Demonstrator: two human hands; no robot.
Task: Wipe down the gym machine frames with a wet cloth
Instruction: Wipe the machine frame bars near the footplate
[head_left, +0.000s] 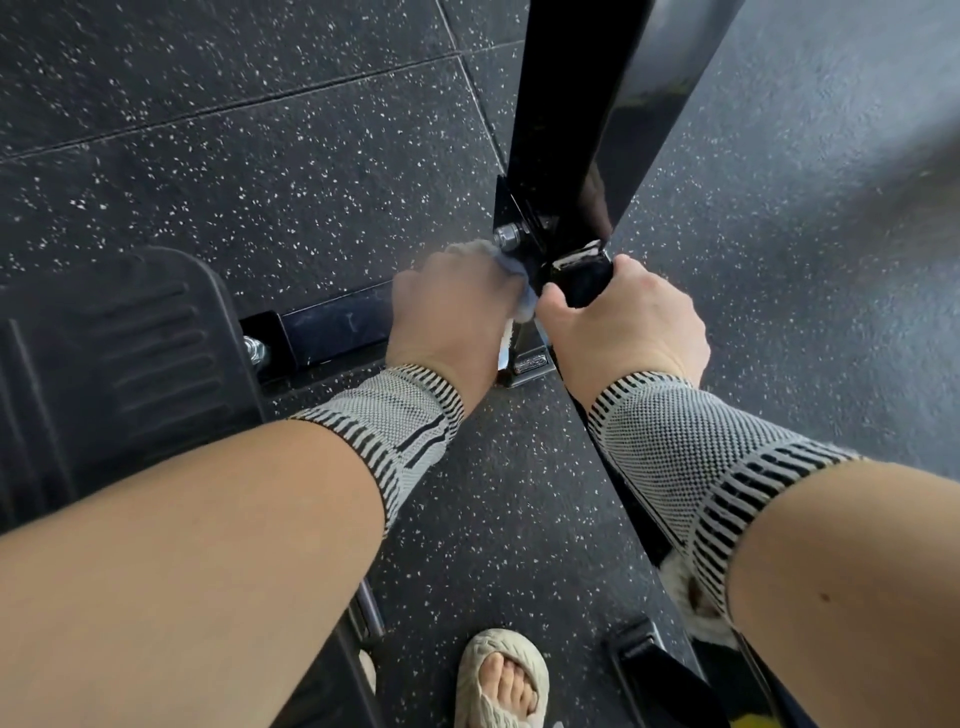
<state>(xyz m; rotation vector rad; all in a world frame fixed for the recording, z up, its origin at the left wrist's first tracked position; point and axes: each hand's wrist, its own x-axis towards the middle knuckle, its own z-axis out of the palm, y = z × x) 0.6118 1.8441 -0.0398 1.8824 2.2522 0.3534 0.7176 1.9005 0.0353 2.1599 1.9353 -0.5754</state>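
Note:
A black steel upright (582, 119) of the gym machine rises from a bolted joint at floor level. My left hand (447, 306) grips a pale blue-grey cloth (522, 299) and presses it against the joint just below a silver bolt (508, 236). My right hand (631, 317) holds the black frame bar (584, 278) right beside the cloth, thumb curled over its top. A low black base rail (332, 325) runs left from the joint. Both wrists wear grey knit bands.
A ribbed black foot plate (119, 358) sits at the left. Speckled black rubber flooring (291, 171) lies all around. Another frame bar (639, 525) slants down under my right forearm. My foot in a cream slipper (501, 675) stands at the bottom centre.

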